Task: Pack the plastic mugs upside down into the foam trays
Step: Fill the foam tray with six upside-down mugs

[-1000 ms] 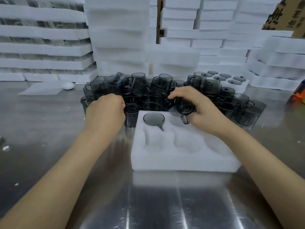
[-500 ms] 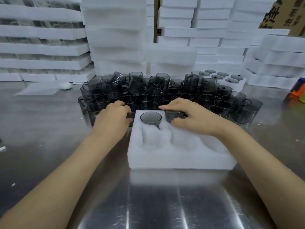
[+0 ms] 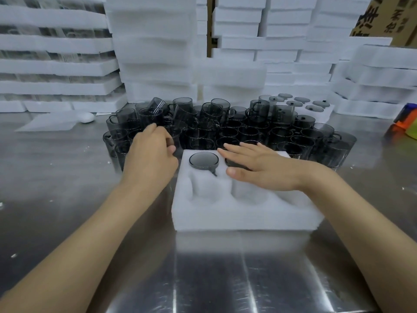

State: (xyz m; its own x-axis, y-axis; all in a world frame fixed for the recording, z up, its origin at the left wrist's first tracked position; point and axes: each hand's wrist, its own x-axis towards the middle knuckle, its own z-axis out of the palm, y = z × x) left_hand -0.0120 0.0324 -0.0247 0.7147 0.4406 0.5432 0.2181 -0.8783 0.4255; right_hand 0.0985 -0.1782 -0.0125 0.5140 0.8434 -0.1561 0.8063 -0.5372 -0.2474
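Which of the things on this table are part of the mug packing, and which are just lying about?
Part of the job:
foam tray
upside-down mug in the tray
loose grey mugs
right hand, flat over the next pocket
left hand, among the mugs

Lying about:
small white oval thing
flat foam sheet
orange thing
cardboard box
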